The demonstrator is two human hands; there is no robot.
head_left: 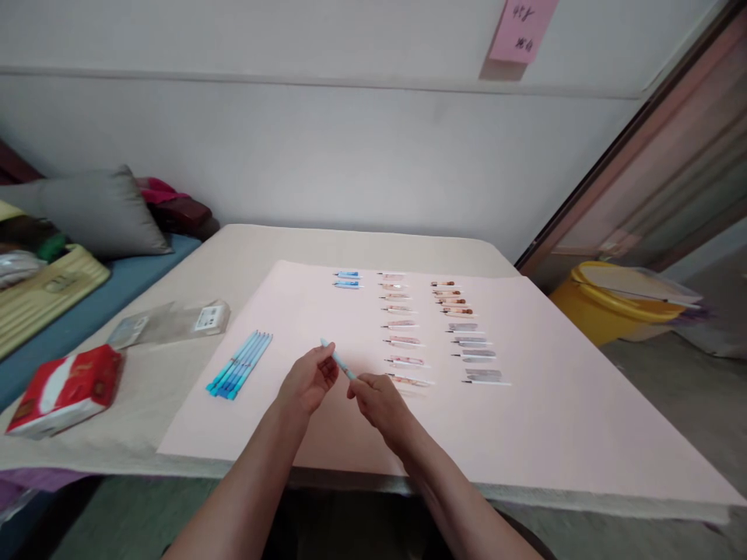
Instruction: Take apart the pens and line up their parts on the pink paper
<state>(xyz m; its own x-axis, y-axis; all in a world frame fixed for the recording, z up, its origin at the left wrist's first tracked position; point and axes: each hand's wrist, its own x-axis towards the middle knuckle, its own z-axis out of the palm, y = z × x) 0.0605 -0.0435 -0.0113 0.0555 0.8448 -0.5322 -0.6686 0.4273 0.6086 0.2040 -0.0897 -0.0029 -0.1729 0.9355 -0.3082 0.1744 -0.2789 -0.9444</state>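
Observation:
A slim light-blue pen (343, 365) is held slantwise between my two hands above the pink sheet (327, 311). My left hand (309, 379) pinches its upper end between thumb and fingers. On its lower end, my right hand (379, 400) is closed. Left of my hands lie several blue pens (240, 365) side by side. Beyond and to the right, thin pen refills with small printed pieces lie in columns: blue ones (348, 285), pinkish ones (401, 323), brown ones (454, 302) and grey ones (475, 354).
A clear plastic wrapper (169, 323) and a red tissue pack (67, 389) lie on the table's left side. A grey cushion (96, 210) rests on a blue seat beyond them. Off the right edge stands a yellow bucket (601, 315). A pink note (522, 35) hangs on the wall.

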